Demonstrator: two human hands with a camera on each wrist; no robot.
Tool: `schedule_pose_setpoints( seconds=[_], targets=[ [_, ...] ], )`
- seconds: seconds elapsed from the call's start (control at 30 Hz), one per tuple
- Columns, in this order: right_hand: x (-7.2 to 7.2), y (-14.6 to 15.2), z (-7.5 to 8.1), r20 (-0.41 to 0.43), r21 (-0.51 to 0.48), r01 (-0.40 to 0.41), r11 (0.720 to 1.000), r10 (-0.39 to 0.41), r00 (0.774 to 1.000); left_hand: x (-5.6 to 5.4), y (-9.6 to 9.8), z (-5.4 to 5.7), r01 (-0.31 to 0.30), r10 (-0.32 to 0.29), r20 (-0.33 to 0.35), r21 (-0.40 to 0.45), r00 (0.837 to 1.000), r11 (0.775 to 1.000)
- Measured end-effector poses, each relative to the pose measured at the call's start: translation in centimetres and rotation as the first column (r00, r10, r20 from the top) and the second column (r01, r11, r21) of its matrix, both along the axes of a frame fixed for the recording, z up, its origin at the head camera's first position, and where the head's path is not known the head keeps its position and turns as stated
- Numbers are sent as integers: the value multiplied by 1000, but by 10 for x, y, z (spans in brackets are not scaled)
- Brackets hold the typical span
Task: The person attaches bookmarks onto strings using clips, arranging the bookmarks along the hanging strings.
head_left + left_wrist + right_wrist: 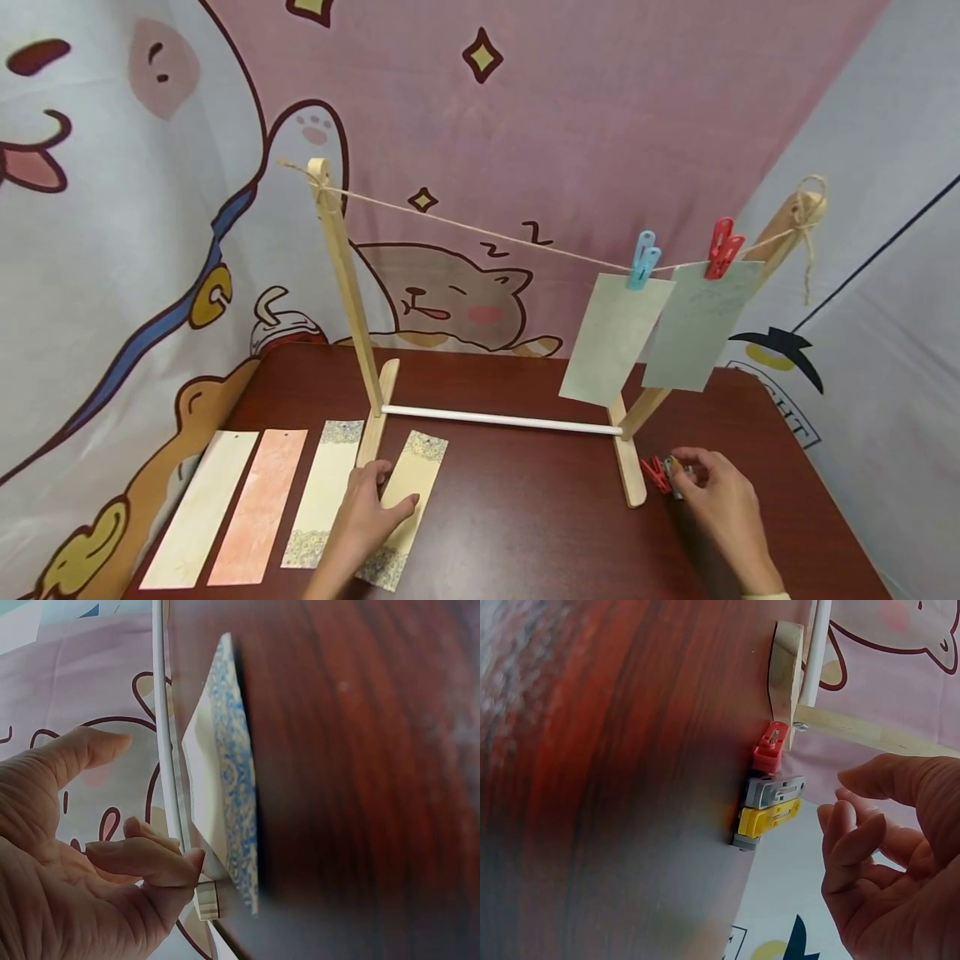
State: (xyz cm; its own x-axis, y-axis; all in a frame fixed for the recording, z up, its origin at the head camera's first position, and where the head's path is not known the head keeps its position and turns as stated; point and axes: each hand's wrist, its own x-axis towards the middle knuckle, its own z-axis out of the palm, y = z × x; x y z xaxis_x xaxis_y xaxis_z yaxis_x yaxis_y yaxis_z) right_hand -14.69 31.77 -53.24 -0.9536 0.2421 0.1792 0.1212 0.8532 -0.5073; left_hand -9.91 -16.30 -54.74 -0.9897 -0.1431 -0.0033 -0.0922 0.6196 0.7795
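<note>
The left hand (371,504), thumb spread wide from its fingers, was at a patterned card (422,462) in front of the wooden rack's (351,304) left end. The right hand (720,492), thumb and fingertips narrowly parted, hung near small clips (657,474) just right of the rack. Two pale cards (617,337) hung from the rack's string (480,231).
</note>
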Motion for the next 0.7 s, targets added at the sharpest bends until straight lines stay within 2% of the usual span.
schedule_pose_setpoints(
  seconds=[0.1,0.27,0.3,0.5,0.53,0.7],
  targets=[
    [0,2,-2,18,3,-10,1000,10,1000,1,1,-1,-2,2,28,-17,1000,1000],
    [-1,3,-7,-6,23,-50,998,50,999,2,2,-2,0,2,56,-36,998,999],
    [-1,3,-8,-11,25,-59,998,59,998,1,2,-7,-4,6,43,-47,999,999],
    [-4,0,-9,21,28,-91,995,90,996,5,3,-10,-7,10,33,-82,999,997],
    [-4,0,-9,33,28,-97,995,96,995,6,4,-5,-3,7,50,-79,999,997],
    [-7,-2,-10,68,40,-133,990,130,989,8,4,-4,-19,25,70,-80,997,997]
  ],
)
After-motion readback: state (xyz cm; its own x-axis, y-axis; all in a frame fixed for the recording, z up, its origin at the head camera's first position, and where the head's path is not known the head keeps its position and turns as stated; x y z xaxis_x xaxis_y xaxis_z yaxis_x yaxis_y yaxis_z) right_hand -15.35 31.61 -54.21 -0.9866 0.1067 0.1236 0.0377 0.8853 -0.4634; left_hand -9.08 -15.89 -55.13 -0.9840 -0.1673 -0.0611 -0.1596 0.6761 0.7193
